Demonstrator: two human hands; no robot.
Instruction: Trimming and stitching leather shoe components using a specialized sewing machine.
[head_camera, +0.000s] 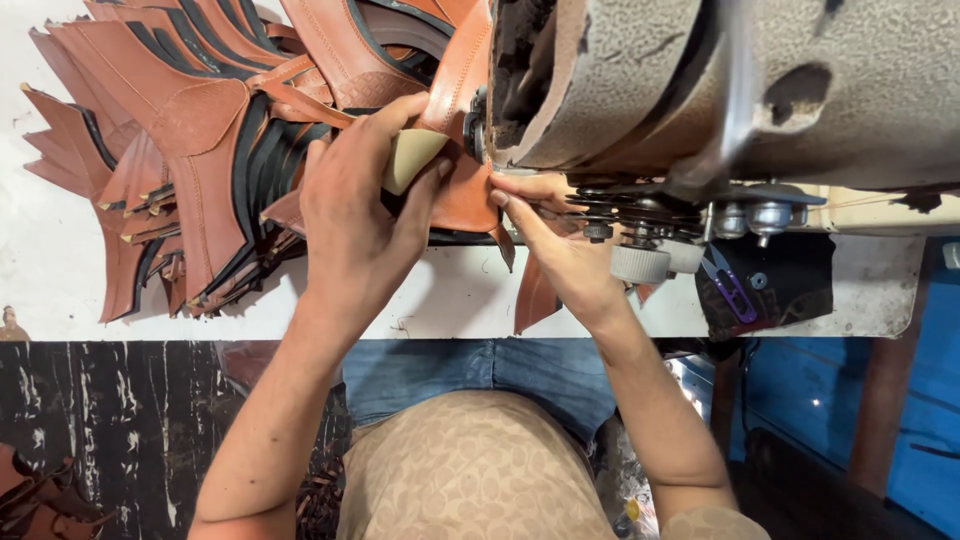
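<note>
My left hand grips a brown leather piece together with a small beige tool, pressing them against the sewing machine. My right hand pinches the same leather piece from the right, fingers just under the machine head. A loose strip of the leather hangs down over the table edge between my hands.
A big pile of brown and black leather cutouts covers the white table at the left. Metal tension discs and knobs stick out of the machine by my right hand. A purple snipper lies on a black cloth.
</note>
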